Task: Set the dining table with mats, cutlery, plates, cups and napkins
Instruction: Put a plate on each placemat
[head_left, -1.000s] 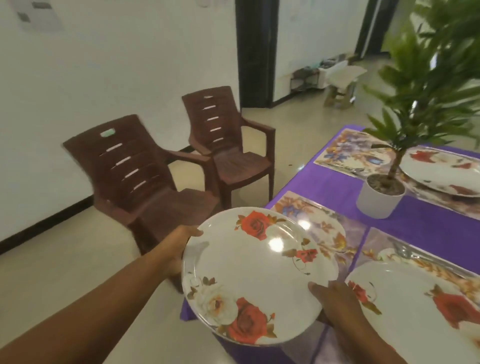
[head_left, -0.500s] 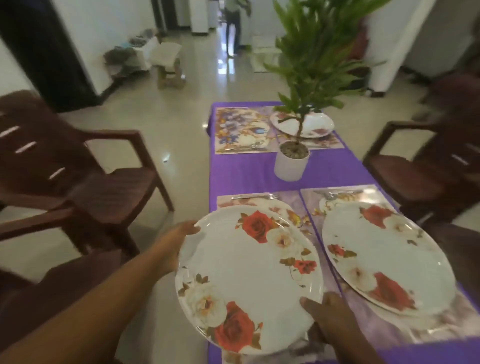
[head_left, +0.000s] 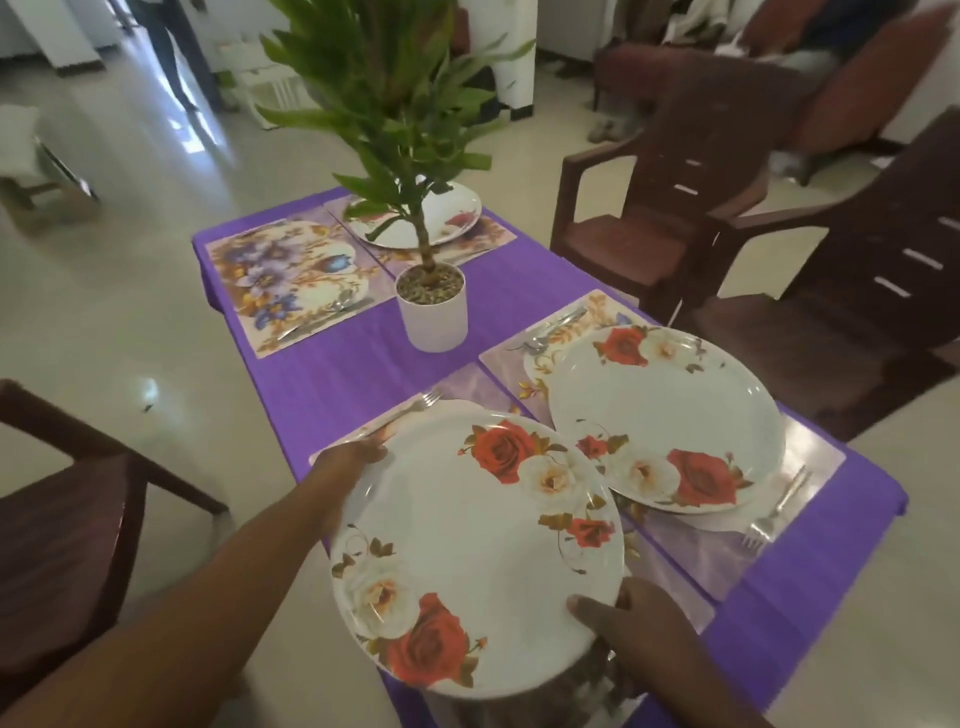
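We see both hands on the rose-patterned plate (head_left: 478, 551) in the lower centre of the frame. The left hand (head_left: 358, 452) grips its upper left rim, fingers tucked beneath and out of sight. The right hand (head_left: 623, 618) clasps the lower right rim, thumb lying on top of the white surface and fingers under it. The plate is tilted and sits above the near left mat (head_left: 467, 384), whose far edge shows a fork (head_left: 415, 408). Its right rim overlaps the second plate (head_left: 670, 415), which lies on the near right mat (head_left: 810, 467) with a fork (head_left: 779, 509) beside it and a spoon (head_left: 553, 327) at its far edge.

At the centre of the purple-clothed bench (head_left: 332, 374) stands a potted plant (head_left: 431, 306). Beyond it, toward the upper centre, lie a bare floral mat (head_left: 285, 280) and a far plate (head_left: 447, 218). Brown chairs (head_left: 675, 208) stand at the right.

Against half a second ago, the plate has moved right, toward the second plate, and the view has swung leftward round the bench; the grip of both hands is unchanged.
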